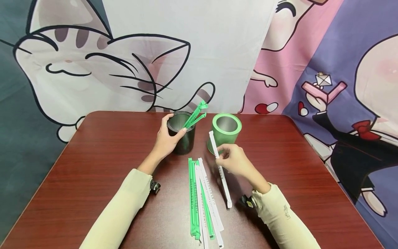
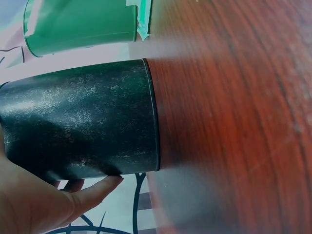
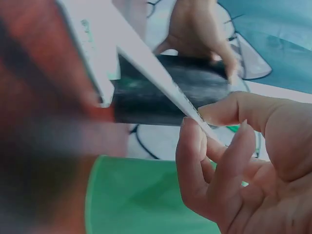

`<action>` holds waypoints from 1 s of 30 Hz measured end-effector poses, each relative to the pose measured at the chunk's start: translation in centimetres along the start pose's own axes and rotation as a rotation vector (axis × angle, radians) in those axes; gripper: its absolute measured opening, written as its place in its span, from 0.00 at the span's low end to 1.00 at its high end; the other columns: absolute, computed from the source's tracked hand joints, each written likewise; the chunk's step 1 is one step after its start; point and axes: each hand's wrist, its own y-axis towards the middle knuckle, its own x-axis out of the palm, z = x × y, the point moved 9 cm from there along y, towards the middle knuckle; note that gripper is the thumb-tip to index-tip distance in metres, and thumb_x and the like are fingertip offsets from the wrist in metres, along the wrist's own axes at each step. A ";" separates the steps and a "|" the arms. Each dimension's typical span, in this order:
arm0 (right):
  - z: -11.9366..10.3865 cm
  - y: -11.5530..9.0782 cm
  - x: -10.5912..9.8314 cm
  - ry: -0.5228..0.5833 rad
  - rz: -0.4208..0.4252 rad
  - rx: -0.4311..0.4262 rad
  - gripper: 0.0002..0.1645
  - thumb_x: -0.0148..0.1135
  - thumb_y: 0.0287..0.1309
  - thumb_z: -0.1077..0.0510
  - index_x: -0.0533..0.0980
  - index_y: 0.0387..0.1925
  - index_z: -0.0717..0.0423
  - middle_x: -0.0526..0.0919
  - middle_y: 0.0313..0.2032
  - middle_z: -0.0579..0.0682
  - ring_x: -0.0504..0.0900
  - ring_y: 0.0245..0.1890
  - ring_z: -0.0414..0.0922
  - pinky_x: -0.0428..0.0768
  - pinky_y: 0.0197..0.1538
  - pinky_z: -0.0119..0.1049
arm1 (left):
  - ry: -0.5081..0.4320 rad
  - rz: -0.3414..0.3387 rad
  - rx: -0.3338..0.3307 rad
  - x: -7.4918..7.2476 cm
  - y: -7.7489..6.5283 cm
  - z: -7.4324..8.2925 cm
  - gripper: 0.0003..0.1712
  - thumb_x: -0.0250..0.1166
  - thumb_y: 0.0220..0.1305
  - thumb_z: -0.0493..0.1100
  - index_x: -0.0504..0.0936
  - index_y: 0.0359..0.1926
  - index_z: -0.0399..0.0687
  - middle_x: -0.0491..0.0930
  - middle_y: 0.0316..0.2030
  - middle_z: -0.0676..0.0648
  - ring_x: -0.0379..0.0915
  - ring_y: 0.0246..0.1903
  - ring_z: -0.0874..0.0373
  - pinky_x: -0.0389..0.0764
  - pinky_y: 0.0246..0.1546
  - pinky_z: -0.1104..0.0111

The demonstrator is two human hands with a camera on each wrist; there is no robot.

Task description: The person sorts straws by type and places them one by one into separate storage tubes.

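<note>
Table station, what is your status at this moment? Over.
Left hand grips black can. Right hand pinches one white straw. Green can upright, mouth unobstructed.

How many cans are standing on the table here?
2: the black can, held by the left hand, and the green can to its right, just beyond the right hand.

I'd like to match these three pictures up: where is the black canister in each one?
Head: the black canister is upright, just left of centre.
Left wrist: it appears on its side across the left half.
Right wrist: sideways again, upper middle, partly hidden behind the white wrapped straw.
Shared landmark: the green canister, beside it in all three views, cut off in both wrist views.
</note>
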 end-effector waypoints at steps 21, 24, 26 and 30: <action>-7.7 1.9 -8.0 0.303 0.392 -0.203 0.08 0.69 0.56 0.66 0.79 0.36 0.67 0.83 0.26 0.54 0.81 0.18 0.38 0.78 0.16 0.40 | -0.004 0.009 0.001 -0.1 0.0 0.0 0.45 0.68 0.61 0.58 0.57 0.73 0.57 0.65 0.67 0.44 0.66 0.59 0.47 0.65 0.59 0.47; -8.7 1.9 -9.0 0.354 0.461 -0.226 0.10 0.70 0.57 0.65 0.78 0.36 0.67 0.84 0.26 0.49 0.84 0.22 0.39 0.78 0.17 0.38 | -0.007 0.010 0.002 -0.1 0.0 0.0 0.44 0.68 0.61 0.58 0.57 0.72 0.58 0.66 0.67 0.44 0.67 0.58 0.47 0.65 0.59 0.48; -9.1 2.0 -9.6 0.378 0.504 -0.233 0.09 0.70 0.57 0.64 0.78 0.37 0.66 0.84 0.27 0.48 0.85 0.24 0.40 0.79 0.17 0.37 | -0.007 0.011 0.005 -0.1 0.0 0.1 0.44 0.68 0.61 0.58 0.57 0.72 0.59 0.65 0.67 0.45 0.67 0.58 0.48 0.65 0.59 0.48; -9.6 2.5 -10.2 0.448 0.569 -0.242 0.07 0.69 0.57 0.64 0.78 0.35 0.62 0.85 0.29 0.51 0.86 0.27 0.42 0.79 0.18 0.36 | 0.003 0.012 0.007 -0.1 0.0 0.1 0.44 0.68 0.61 0.58 0.57 0.72 0.59 0.65 0.67 0.45 0.66 0.60 0.48 0.64 0.60 0.48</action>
